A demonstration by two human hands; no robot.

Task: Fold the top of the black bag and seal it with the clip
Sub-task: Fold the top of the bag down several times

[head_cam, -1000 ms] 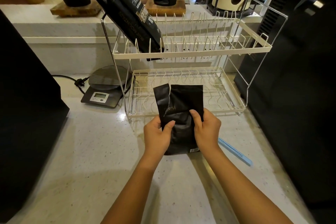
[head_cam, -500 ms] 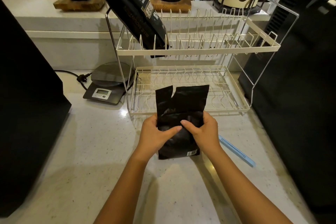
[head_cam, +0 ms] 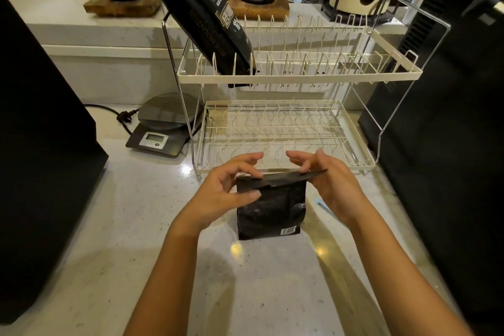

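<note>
Fingers of both hands are pinching the bag's bent-over top, left hand and right hand gripping opposite ends. Standing on the counter, the bag is hiding most of the blue clip, lying nearer the right hand.

Bare counter lies open left and in front of the bag; a rack stands just behind, a dark wall crowds the right
</note>
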